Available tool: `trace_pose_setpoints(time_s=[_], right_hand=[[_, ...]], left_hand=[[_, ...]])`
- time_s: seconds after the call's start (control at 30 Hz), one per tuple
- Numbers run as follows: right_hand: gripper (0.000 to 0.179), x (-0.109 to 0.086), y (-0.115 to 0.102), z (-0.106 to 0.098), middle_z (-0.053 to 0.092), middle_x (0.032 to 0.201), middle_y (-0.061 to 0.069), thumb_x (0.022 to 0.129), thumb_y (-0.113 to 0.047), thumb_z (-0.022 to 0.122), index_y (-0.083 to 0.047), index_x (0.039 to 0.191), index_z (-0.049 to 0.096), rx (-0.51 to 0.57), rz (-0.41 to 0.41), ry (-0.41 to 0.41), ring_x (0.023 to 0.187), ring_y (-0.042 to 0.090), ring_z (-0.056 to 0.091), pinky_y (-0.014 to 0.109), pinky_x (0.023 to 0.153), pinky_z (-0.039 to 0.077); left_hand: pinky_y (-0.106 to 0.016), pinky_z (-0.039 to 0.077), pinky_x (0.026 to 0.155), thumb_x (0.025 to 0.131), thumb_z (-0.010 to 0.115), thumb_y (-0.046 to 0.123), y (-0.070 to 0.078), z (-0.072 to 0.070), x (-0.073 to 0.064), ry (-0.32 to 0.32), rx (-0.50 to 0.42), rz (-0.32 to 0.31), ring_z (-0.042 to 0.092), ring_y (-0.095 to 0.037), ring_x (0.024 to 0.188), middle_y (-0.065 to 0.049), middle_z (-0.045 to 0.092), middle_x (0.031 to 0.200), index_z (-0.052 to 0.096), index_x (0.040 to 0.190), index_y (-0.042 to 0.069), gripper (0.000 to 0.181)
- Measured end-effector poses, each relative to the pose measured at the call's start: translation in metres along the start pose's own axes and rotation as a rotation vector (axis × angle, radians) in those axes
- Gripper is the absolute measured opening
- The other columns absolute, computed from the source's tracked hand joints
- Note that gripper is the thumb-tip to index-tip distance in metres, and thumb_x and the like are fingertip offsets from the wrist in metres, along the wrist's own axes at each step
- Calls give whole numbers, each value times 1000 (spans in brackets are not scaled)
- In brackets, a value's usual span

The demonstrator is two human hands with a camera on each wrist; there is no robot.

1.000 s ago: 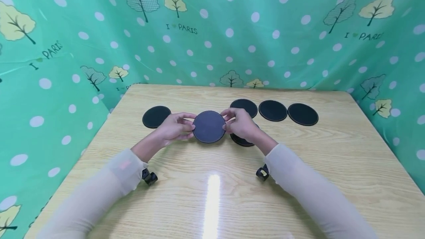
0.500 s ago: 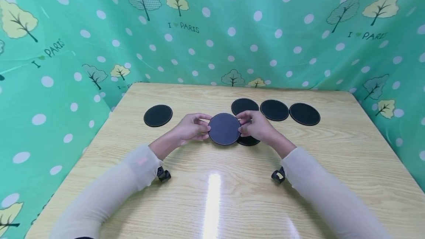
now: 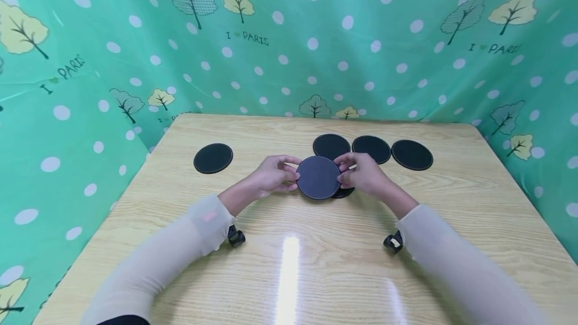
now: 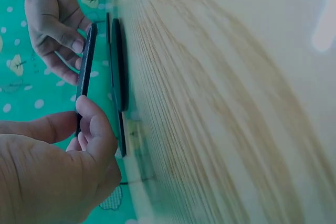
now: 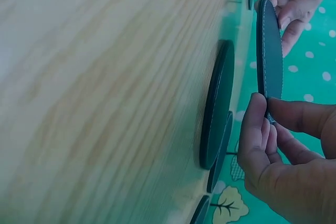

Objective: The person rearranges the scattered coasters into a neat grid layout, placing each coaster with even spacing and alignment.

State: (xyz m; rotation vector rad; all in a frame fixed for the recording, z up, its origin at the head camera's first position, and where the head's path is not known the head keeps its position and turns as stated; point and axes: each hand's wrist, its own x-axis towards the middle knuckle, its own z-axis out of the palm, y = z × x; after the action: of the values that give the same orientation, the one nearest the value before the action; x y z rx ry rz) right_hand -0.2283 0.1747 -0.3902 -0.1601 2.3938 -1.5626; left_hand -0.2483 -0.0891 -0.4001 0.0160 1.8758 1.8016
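A round dark coaster (image 3: 318, 177) with a stitched edge is held between both hands, raised above the table and slightly tilted. My left hand (image 3: 274, 174) pinches its left edge between thumb and fingers. On the opposite edge my right hand (image 3: 367, 174) pinches it the same way. Behind and below it, another black coaster (image 3: 344, 193) lies on the table, mostly covered in the head view. The right wrist view shows a gap between the held coaster (image 5: 272, 51) and the lower coaster (image 5: 216, 108), which looks rather thick.
Black coasters lie at the back of the wooden table (image 3: 289, 275): one at the left (image 3: 213, 158), then a row of a middle coaster (image 3: 331, 146), a neighbouring coaster (image 3: 371, 149) and a right-hand coaster (image 3: 412, 155). A green patterned cloth (image 3: 289, 39) hangs behind.
Both hands have carried the held coaster to the right, away from the left coaster, until it partly overlaps the lower coaster in the head view. Both grips stay the same.
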Motion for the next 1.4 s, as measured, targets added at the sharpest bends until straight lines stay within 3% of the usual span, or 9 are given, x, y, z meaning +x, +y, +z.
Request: trace_pose_setpoints(time_s=[1.0, 1.4], right_hand=[[44, -28, 27, -55, 52, 115, 23, 93, 11, 63, 9, 137, 56, -84, 15, 76, 94, 24, 68, 34, 79, 63], [49, -36, 33, -70, 51, 119, 25, 92, 14, 64, 11, 140, 52, -26, 59, 77, 92, 20, 68, 35, 82, 62]], left_hand=[[-29, 61, 74, 94, 64, -12, 6, 61, 36, -82, -15, 18, 65, -18, 80, -9, 60, 100, 60, 137, 4, 47], [-27, 60, 70, 94, 61, -14, 11, 80, 44, -102, -24, 6, 65, -17, 81, -9, 60, 99, 59, 136, 2, 45]])
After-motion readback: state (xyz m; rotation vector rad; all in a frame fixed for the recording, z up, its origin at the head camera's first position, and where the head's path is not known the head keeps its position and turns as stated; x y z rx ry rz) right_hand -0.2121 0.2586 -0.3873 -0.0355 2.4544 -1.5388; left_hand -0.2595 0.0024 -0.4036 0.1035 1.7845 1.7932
